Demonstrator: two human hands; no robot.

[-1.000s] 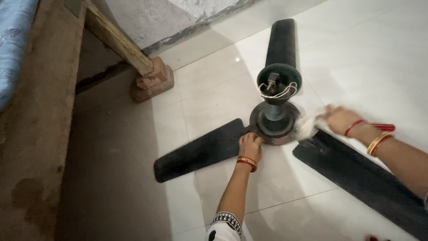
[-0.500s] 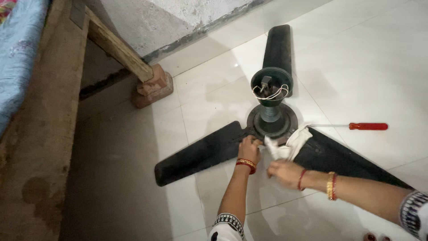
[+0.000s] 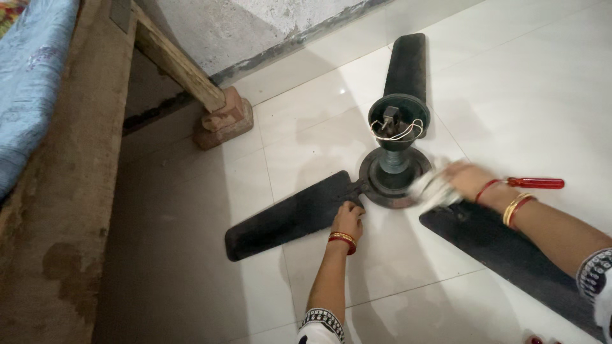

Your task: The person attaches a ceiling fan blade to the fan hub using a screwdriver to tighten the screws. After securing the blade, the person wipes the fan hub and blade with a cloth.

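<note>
At the far left a blue patterned bed cover (image 3: 29, 83) hangs over a rough wooden bed frame (image 3: 175, 64) whose leg stands on a reddish brick (image 3: 223, 121). On the white tiled floor (image 3: 523, 83) lies a dark three-bladed metal ceiling fan (image 3: 392, 175), motor hub up, with a white wire looped in its top cup.

The left hand (image 3: 349, 220) rests flat and open on the root of the dark left fan blade (image 3: 290, 216), fingers pressing down beside the hub. Keeping that pressure firm and close to the hub should stop the fan from turning under the wiping.

The right hand (image 3: 468, 180) is closed around a crumpled white cloth (image 3: 433, 190), pressed against the rim of the round motor hub (image 3: 394, 178); it is blurred, so the exact grip is hard to make out. Short strokes along the rim, clear of the loose wire, look safest. A red-handled screwdriver (image 3: 534, 183) lies on the floor just beyond the right wrist.
</note>
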